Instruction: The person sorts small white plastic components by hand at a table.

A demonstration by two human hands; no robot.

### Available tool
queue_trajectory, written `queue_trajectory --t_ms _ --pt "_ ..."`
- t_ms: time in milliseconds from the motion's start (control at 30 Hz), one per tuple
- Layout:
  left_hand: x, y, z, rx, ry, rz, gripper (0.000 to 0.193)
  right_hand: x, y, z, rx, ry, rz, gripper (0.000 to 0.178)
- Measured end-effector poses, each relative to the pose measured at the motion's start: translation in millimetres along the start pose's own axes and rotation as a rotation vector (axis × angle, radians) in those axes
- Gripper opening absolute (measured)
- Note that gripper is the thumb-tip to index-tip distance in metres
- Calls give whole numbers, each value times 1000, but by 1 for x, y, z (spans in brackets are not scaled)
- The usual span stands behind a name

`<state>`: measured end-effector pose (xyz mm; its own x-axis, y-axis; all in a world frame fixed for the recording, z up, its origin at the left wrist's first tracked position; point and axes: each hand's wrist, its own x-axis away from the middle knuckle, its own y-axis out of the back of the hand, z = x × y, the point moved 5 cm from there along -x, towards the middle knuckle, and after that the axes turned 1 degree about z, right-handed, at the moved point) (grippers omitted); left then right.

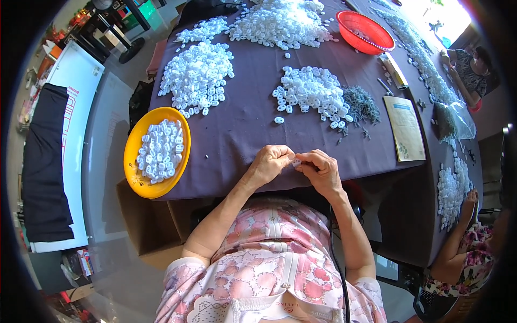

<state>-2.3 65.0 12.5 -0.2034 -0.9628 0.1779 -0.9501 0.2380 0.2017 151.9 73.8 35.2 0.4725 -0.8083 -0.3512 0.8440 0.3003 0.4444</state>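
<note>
My left hand (pixel 271 162) and my right hand (pixel 321 171) meet over the front edge of the cloth-covered table. Their fingertips pinch a small white plastic piece (pixel 297 162) between them, mostly covered by the fingers. Beyond my hands lies a pile of white oval two-holed plastic pieces (pixel 312 91). Touching its right side is a heap of small grey parts (pixel 361 105). To my left, at the table edge, a yellow bowl (pixel 133 182) holds more white pieces.
Larger white piles (pixel 196 78) cover the far left and back. A red basket (pixel 344 27) stands at the back right, with a brown notebook (pixel 405 129) nearer. Two people sit at the right beside more white pieces (pixel 448 194). An open cardboard box (pixel 145 220) sits below the yellow bowl.
</note>
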Motion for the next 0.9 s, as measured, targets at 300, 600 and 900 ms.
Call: queue_trajectory --t_ms 300,600,900 --pt "0 2 5 128 38 5 20 1 0 0 18 -8 -42 27" --pt "2 2 -7 -24 25 11 17 0 0 1 -6 -39 -34 28" --pt "0 2 -4 -17 22 21 18 0 -3 2 86 74 -52 35"
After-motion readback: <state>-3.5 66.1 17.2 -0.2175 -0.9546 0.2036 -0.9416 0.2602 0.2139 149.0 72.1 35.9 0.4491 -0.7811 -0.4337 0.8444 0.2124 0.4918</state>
